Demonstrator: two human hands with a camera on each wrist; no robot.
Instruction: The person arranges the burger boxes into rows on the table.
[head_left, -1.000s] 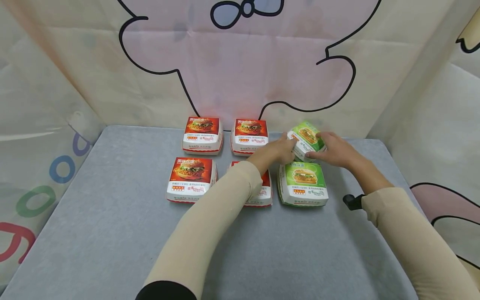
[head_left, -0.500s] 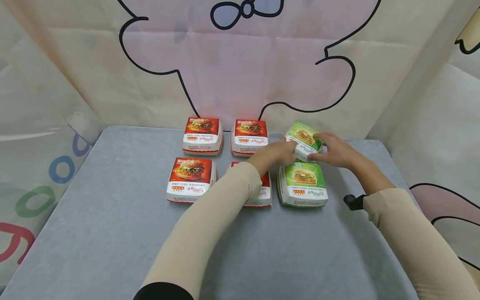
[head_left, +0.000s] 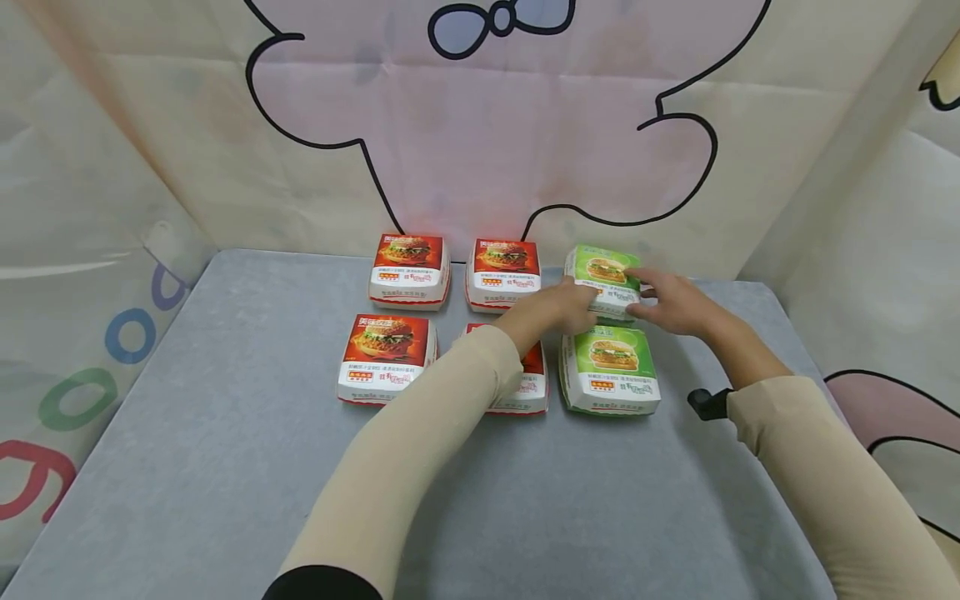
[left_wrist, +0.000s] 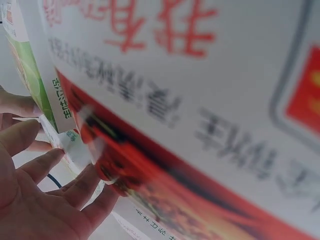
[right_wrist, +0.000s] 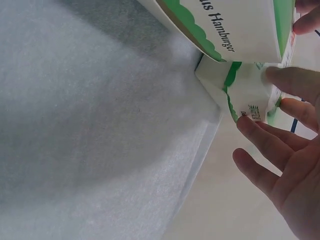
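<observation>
A green and white hamburger box point(head_left: 604, 265) lies at the back right of the table, nearly squared up behind a second green hamburger box point(head_left: 611, 367). My left hand point(head_left: 557, 308) touches its left side, fingers mostly straight in the left wrist view. On its right side, my right hand point(head_left: 678, 307) rests thumb and fingertips, loosely extended. The right wrist view shows that hand point(right_wrist: 295, 145) against the far box point(right_wrist: 248, 90), near the front box point(right_wrist: 232, 30). A red hamburger box point(left_wrist: 175, 125) fills much of the left wrist view, close to the left hand point(left_wrist: 50, 192).
Red hamburger boxes stand to the left: two at the back point(head_left: 408, 271) point(head_left: 504, 275), one front left point(head_left: 386, 358), and one point(head_left: 528, 383) partly hidden under my left forearm. The grey table point(head_left: 225, 417) meets a printed cloth wall point(head_left: 480, 150) behind.
The far green box has turned from a slant to nearly straight, settling in line behind the front green box. Both hands stay at its sides; the right hand's hold looks looser.
</observation>
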